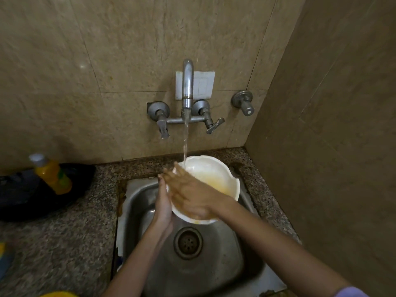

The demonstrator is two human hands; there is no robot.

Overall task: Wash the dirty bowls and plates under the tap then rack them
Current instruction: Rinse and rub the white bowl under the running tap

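I start with the granite counter (75,243). No drying rack and no washed crockery show on the part of it that I can see. A dark object (25,196) lies at its left, too unclear to name, with a yellow bottle (52,174) resting on it.

The steel sink (137,211) is set into the counter. I see no other bowls or plates in it, dirty or clean, and its drain (188,243) is uncovered.

The white bowl (205,170), the only task item in view, is held above the far half of the sink, tilted toward me. Yellow residue coats its lower inside wall, so I judge it unclean.

The left hand (164,202) grips the bowl at its left rim from outside, with the thumb at the edge. The right hand (192,194) lies flat with its fingers straight across the inside of the bowl, blurred as though rubbing.

The wall tap (187,82) is running, and its water stream (186,142) lands at the bowl's far-left rim beside the right fingertips.

Assessment: the washing of this bowl is under way and its racking is not yet done. I cannot tell how many pieces are left.
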